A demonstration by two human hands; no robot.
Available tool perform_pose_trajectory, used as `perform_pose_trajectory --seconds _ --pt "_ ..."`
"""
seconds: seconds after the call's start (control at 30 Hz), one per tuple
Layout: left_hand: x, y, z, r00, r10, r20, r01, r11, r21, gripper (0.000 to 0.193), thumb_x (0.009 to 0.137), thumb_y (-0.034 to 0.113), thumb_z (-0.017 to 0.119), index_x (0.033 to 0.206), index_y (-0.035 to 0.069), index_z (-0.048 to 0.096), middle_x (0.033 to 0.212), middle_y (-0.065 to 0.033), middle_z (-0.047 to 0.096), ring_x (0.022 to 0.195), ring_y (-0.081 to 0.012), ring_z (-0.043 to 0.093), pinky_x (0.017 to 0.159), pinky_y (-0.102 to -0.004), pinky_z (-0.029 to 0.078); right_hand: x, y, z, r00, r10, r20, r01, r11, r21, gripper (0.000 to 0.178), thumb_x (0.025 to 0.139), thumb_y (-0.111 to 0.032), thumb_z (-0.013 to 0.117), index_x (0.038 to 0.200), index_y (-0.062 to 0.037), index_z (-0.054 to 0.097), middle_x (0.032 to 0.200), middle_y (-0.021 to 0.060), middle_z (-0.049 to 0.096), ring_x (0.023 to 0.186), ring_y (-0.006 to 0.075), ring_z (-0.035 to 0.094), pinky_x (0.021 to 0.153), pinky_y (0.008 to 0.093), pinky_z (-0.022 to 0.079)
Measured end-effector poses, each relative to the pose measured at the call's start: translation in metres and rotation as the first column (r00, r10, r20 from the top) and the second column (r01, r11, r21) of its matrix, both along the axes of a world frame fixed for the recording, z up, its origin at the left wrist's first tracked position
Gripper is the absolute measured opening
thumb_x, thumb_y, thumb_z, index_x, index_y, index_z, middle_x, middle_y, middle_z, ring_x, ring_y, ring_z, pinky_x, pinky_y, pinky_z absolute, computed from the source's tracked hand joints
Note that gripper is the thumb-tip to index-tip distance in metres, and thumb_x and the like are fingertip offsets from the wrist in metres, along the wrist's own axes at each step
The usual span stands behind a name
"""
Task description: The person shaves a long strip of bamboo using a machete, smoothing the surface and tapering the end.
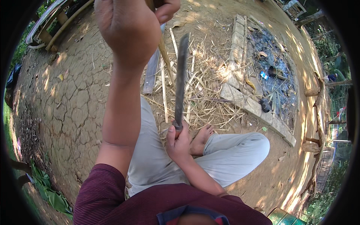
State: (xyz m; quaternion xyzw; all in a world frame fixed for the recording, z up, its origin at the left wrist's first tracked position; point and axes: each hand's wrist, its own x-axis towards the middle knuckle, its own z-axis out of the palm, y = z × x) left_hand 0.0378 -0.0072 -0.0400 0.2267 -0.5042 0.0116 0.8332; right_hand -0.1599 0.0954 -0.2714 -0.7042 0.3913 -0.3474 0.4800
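My left hand (129,32) is raised high at the top of the view, its fingers closed round a long, greenish-brown bamboo strip (164,56). The strip hangs down from the fist, and its upper end is hidden. In my right hand (177,144), held low over my lap, is the handle of a machete (181,78). Its long dark blade points up and away from me, to the right of the strip and apart from it. Pale split strips and shavings (210,107) litter the ground beyond my crossed legs.
A dark grey plank (150,77) lies on the ground behind the strip. To the right, a low brick border (237,45) surrounds ash and burnt scraps (275,60). My bare foot (202,139) rests close to the right hand. A wooden rail (320,112) runs along the far right.
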Motion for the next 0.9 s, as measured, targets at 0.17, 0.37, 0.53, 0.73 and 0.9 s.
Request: perform_pose_trajectory --seconds 0.17,0.37,0.53,0.73,0.9 --pt "0.013 -0.011 -0.009 0.642 -0.747 -0.173 0.665 0.654 -0.361 0.047 0.106 0.046 0.038 0.069 0.017 0.042 0.052 0.0076 0.029 0.036 -0.0041 0.021 0.031 -0.0224 0.014 0.003 -0.008 -0.002 0.987 0.037 -0.159 -0.003 0.978 0.206 0.032 0.098 -0.024 0.057 0.112 0.0037 0.05 0.061 0.0081 0.056 0.048 0.0206 0.052 0.051 0.0352 0.043" --pt "0.016 -0.003 -0.011 0.956 -0.286 -0.066 0.277 0.954 -0.113 0.049 0.106 0.047 0.038 0.067 0.017 0.041 0.05 0.0082 0.027 0.036 -0.0036 0.019 0.031 -0.0229 0.012 -0.001 0.0 0.046 0.922 -0.083 0.378 0.018 0.985 0.174 0.027 0.097 -0.019 0.061 0.111 0.0021 0.053 0.062 0.0012 0.054 0.052 0.0091 0.05 0.052 0.0264 0.043" --pt "-0.001 -0.009 -0.01 0.917 -0.382 -0.112 0.354 0.911 -0.211 0.051 0.105 0.048 0.038 0.065 0.018 0.04 0.05 0.0088 0.026 0.036 -0.0032 0.019 0.031 -0.0235 0.012 0.005 -0.019 0.005 0.999 -0.033 0.038 0.026 0.986 0.164 0.021 0.096 -0.018 0.063 0.101 0.0 0.055 0.059 0.0035 0.055 0.05 0.0116 0.05 0.051 0.0275 0.043" --pt "0.006 -0.005 -0.012 1.0 -0.027 0.008 0.027 0.996 -0.086 0.05 0.106 0.045 0.04 0.063 0.018 0.039 0.048 0.0095 0.024 0.034 -0.0031 0.018 0.03 -0.0237 0.011 -0.005 -0.006 0.018 0.997 -0.031 -0.073 0.04 0.991 0.131 0.024 0.094 -0.018 0.065 0.106 0.001 0.056 0.061 0.0043 0.057 0.05 0.0109 0.052 0.05 0.0268 0.043" --pt "-0.003 -0.003 -0.01 0.999 -0.008 -0.035 0.007 1.0 -0.03 0.049 0.106 0.044 0.038 0.065 0.019 0.039 0.049 0.0095 0.024 0.034 -0.0027 0.018 0.029 -0.0233 0.01 -0.004 -0.002 0.042 0.943 -0.002 0.333 0.033 0.996 -0.087 0.036 0.093 -0.017 0.067 0.119 0.0034 0.054 0.067 0.0024 0.058 0.053 0.005 0.051 0.051 0.022 0.042"
